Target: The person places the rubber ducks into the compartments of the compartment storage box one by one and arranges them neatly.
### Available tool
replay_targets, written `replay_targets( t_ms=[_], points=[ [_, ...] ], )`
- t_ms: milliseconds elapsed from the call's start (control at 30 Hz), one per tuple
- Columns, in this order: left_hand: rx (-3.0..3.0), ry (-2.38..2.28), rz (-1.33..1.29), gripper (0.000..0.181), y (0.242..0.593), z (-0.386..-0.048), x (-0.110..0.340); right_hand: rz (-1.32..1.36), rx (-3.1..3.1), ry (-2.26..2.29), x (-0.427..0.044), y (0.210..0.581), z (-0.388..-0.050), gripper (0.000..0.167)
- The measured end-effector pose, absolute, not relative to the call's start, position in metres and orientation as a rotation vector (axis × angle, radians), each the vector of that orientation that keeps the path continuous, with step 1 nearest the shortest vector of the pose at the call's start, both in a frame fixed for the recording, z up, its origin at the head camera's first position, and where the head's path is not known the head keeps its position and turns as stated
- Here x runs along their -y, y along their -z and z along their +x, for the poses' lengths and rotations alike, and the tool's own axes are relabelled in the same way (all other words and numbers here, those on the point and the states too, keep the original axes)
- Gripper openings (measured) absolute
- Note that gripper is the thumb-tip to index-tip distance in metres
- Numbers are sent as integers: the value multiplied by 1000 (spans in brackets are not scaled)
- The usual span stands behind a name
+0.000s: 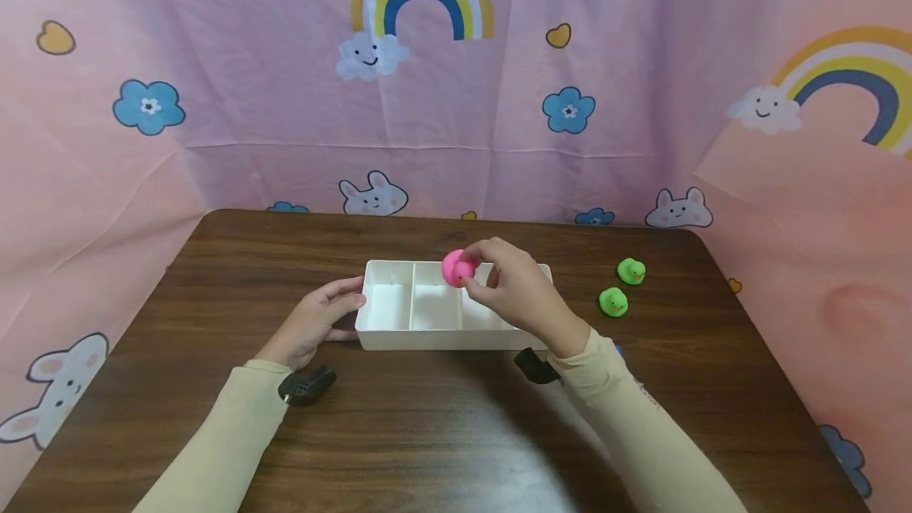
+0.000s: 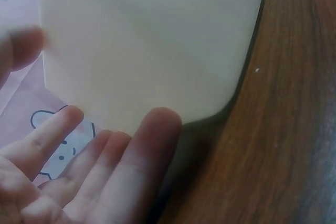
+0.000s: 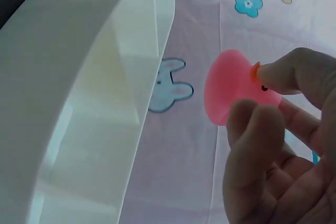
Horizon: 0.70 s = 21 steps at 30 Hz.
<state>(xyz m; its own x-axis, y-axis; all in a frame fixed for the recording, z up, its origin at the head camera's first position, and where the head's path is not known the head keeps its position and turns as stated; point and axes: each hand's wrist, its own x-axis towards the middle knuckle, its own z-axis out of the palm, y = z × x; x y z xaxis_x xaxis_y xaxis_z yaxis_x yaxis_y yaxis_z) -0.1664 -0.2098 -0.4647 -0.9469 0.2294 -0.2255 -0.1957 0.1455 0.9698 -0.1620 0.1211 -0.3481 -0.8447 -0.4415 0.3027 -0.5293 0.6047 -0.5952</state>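
Note:
My right hand (image 1: 523,291) pinches a pink rubber duck (image 1: 456,268) between thumb and fingers. The duck hangs above the middle part of a white divided box (image 1: 427,340); in the right wrist view the pink duck (image 3: 228,85) shows its orange beak and one eye, clear of the box wall (image 3: 68,40). At the box's left end, my left hand (image 1: 313,319) touches the end wall with fairly straight fingers. The left wrist view has those fingertips (image 2: 160,124) against the white wall (image 2: 152,51). My right hand and wrist hide part of the box's right end.
Two green rubber ducks (image 1: 631,271) (image 1: 613,302) sit on the brown wooden table (image 1: 399,434) to the right of the box. A small blue thing (image 1: 618,350) peeks out beside my right sleeve. A pink patterned cloth (image 1: 285,101) hangs behind the table and along its sides.

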Motion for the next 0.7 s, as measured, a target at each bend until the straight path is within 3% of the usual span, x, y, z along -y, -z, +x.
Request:
replay_targets(
  t_ms=[433, 700],
  points=[
    [-2107, -1913, 9, 69, 471, -165, 208, 908, 2844, -1023, -66, 362, -182, 20],
    [-2087, -1925, 5, 68, 470, -165, 209, 1052, 2869, -615, -39, 368, -188, 24]
  ],
)
